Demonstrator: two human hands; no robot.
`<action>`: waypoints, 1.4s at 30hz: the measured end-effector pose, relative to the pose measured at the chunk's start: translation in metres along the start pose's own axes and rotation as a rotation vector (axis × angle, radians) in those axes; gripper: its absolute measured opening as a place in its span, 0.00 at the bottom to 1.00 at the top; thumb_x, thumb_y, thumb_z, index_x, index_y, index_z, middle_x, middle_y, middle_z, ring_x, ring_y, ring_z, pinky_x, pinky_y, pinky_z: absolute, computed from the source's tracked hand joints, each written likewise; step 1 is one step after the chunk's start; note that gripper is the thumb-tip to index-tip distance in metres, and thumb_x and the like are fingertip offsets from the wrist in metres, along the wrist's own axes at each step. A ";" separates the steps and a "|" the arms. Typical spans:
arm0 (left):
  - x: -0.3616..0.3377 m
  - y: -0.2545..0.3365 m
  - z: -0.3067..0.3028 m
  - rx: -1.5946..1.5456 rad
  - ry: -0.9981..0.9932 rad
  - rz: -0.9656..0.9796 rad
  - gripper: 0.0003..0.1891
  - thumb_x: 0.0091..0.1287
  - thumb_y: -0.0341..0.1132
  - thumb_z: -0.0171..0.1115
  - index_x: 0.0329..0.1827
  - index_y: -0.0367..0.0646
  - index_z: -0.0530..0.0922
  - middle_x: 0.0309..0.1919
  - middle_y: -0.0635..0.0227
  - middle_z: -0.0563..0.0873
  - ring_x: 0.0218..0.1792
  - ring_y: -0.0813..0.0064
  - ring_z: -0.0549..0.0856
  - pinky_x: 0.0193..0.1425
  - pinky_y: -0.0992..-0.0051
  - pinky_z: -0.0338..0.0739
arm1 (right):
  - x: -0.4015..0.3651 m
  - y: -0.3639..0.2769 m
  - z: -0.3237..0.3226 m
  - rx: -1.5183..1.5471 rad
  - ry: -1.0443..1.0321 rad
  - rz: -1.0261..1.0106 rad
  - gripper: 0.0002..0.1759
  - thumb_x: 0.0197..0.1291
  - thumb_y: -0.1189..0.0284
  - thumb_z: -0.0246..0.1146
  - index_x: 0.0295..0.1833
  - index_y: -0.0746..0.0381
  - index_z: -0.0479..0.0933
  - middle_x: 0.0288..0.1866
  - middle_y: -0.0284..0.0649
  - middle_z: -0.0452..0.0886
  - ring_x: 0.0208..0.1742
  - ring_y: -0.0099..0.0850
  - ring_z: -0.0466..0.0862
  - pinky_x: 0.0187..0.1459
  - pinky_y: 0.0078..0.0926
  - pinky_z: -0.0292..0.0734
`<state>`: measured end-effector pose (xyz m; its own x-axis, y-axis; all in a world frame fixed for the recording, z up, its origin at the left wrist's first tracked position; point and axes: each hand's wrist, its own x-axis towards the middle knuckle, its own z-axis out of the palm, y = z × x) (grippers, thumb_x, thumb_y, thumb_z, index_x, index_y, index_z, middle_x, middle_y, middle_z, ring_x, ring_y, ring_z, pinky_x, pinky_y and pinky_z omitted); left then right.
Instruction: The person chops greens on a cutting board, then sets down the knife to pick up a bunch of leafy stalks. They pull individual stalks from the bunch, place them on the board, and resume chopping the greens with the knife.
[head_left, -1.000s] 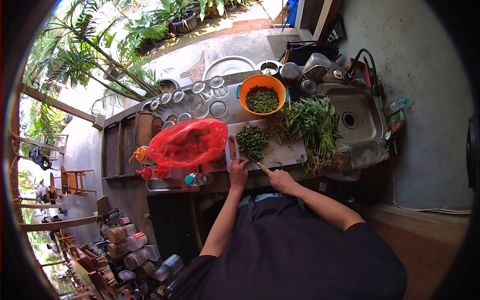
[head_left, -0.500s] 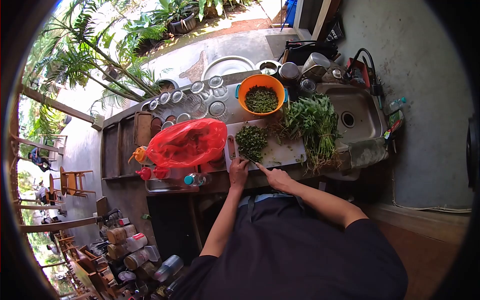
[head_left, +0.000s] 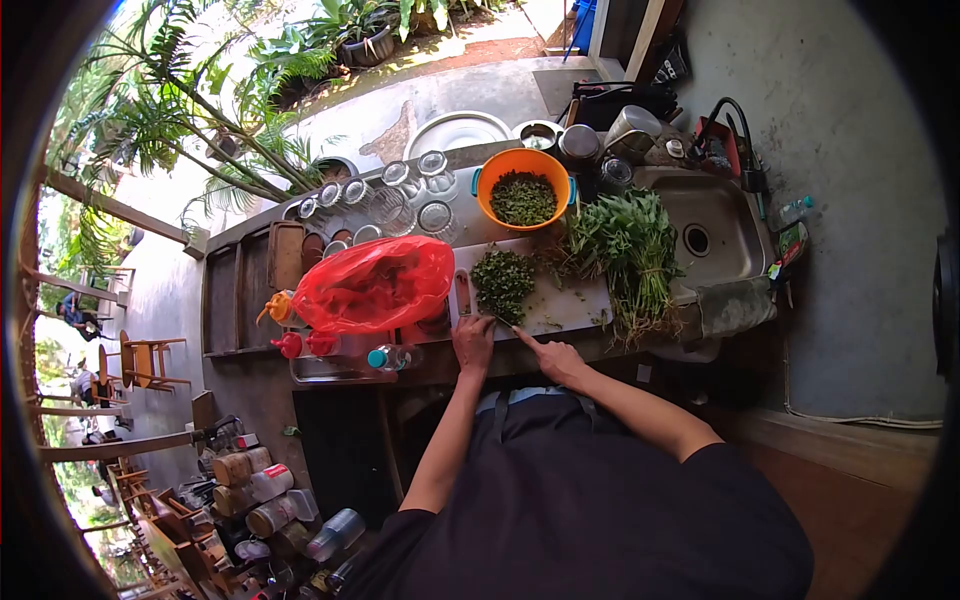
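Garden-side bench [head_left: 465, 228] has chopped greens [head_left: 503, 283] on a cutting board [head_left: 572, 300], right hand [head_left: 562, 362] gripping a knife [head_left: 510, 324] and left hand [head_left: 473, 345] (can't tell if it's pinching anything) at the board's near edge, orange bowl [head_left: 492, 212] just past the board, probably for easy reach.

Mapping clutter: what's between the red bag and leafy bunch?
Head view: white cutting board, chopped greens piled on it, and brownish scraps beside the bunch.
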<state>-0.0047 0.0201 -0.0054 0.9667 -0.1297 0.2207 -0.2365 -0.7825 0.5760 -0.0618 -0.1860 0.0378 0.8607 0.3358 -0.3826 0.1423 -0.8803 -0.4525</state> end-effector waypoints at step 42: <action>-0.001 0.011 -0.009 0.006 0.040 0.012 0.06 0.58 0.33 0.72 0.37 0.46 0.89 0.35 0.68 0.86 0.44 0.64 0.83 0.51 0.64 0.75 | 0.013 -0.009 -0.004 0.059 0.035 -0.041 0.49 0.62 0.79 0.48 0.83 0.31 0.40 0.34 0.58 0.84 0.36 0.57 0.86 0.43 0.57 0.82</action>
<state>-0.0090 0.0169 0.0081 0.9590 -0.1152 0.2588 -0.2477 -0.7843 0.5687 -0.0500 -0.1750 0.0401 0.8713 0.3589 -0.3348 0.1498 -0.8441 -0.5149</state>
